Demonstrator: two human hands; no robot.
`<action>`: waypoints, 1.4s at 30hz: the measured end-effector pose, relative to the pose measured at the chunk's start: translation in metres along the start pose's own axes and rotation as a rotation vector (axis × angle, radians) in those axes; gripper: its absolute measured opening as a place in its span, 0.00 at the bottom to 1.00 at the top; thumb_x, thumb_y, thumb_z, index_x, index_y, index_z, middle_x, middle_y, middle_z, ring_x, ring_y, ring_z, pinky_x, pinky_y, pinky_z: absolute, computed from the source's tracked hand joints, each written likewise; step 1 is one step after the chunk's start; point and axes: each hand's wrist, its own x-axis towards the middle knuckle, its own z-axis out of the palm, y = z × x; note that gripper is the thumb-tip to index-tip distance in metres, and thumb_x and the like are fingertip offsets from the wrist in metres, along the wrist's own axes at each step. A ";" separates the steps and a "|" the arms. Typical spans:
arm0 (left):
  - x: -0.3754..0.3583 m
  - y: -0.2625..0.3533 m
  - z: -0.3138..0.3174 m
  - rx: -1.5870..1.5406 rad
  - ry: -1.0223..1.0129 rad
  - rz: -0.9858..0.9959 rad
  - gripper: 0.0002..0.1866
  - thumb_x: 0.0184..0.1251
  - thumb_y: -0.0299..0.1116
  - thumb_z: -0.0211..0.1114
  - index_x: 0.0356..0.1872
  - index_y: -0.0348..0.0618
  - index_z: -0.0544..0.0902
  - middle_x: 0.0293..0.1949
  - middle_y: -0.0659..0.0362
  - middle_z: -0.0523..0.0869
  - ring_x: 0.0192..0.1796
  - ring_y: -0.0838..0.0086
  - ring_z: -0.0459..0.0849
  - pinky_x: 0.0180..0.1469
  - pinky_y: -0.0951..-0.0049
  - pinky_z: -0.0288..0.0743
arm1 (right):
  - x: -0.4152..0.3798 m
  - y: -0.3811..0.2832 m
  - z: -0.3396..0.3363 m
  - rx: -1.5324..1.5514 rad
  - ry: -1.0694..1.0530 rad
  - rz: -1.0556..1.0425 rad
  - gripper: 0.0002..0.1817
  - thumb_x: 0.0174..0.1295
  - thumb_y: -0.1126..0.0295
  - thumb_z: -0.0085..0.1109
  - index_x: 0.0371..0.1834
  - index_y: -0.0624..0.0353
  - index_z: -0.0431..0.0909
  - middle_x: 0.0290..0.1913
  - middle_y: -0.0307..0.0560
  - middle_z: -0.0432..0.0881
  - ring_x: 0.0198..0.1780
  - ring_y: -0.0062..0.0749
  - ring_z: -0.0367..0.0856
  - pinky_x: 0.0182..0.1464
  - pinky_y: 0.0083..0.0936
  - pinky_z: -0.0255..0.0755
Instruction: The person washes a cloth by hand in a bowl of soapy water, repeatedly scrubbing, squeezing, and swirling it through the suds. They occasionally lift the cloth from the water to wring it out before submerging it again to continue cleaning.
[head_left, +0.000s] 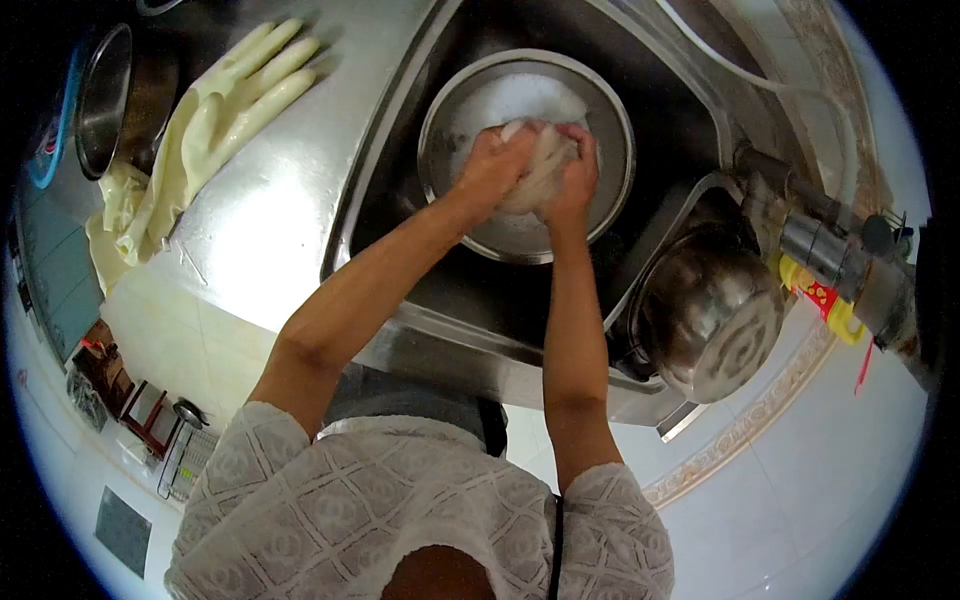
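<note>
Both of my hands are over a round metal basin [527, 240] that sits in the dark sink [490, 308]. A pale, wet-looking cloth [543, 170] is bunched between them. My left hand [497, 168] grips its left side with the fingers curled in. On the right side my right hand [573, 178] is closed around the same cloth. White suds [525, 97] float in the basin beyond the hands. Parts of the fingers are hidden by the cloth.
Pale yellow rubber gloves [205, 140] lie on the steel counter [270, 200] at left, near a metal bowl [104, 100]. An upturned metal pot [712, 315] stands right of the sink. Pipes [820, 240] and a yellow-and-red package [815, 293] are farther right.
</note>
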 end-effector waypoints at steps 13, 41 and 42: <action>0.035 -0.038 -0.046 0.890 0.187 0.275 0.35 0.55 0.47 0.55 0.62 0.52 0.51 0.61 0.45 0.50 0.61 0.57 0.56 0.59 0.67 0.53 | -0.027 0.035 0.047 -0.309 -0.156 0.325 0.36 0.44 0.61 0.60 0.58 0.55 0.57 0.57 0.58 0.57 0.63 0.48 0.45 0.61 0.51 0.39; 0.013 -0.013 -0.018 -0.720 -0.047 -0.248 0.26 0.53 0.45 0.59 0.51 0.45 0.67 0.47 0.54 0.71 0.48 0.63 0.68 0.51 0.66 0.63 | -0.053 -0.074 -0.013 0.347 -0.036 -0.078 0.17 0.33 0.69 0.60 0.32 0.54 0.73 0.37 0.49 0.66 0.44 0.45 0.63 0.42 0.34 0.63; 0.019 -0.014 -0.021 -0.694 -0.079 -0.346 0.25 0.52 0.47 0.59 0.47 0.42 0.69 0.41 0.55 0.73 0.43 0.66 0.71 0.45 0.69 0.67 | -0.050 -0.082 -0.015 0.284 -0.024 -0.025 0.19 0.36 0.64 0.61 0.35 0.53 0.73 0.38 0.50 0.65 0.43 0.44 0.63 0.41 0.35 0.62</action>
